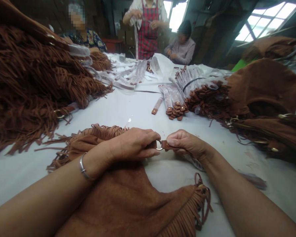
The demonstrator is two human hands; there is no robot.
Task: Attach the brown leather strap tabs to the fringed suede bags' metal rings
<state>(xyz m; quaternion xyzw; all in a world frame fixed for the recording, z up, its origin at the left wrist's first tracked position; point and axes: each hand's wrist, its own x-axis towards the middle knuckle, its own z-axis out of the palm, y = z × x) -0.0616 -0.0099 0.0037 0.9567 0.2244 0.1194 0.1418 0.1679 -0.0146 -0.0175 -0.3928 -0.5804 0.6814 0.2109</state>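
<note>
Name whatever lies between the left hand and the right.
The head view shows a metal ring and a brown strap end between the left hand and the right hand.

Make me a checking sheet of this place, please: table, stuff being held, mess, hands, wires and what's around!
Surface: white table
Things being handled: brown fringed bag, metal ring, brown strap
Clutter: fringed pile on the left, bundled straps, brown bags on the right
Hands: left hand pinches a brown tab at the ring; right hand pinches the strap
Cables: nothing seen
Surroundings: three people beyond the table, bright windows
</note>
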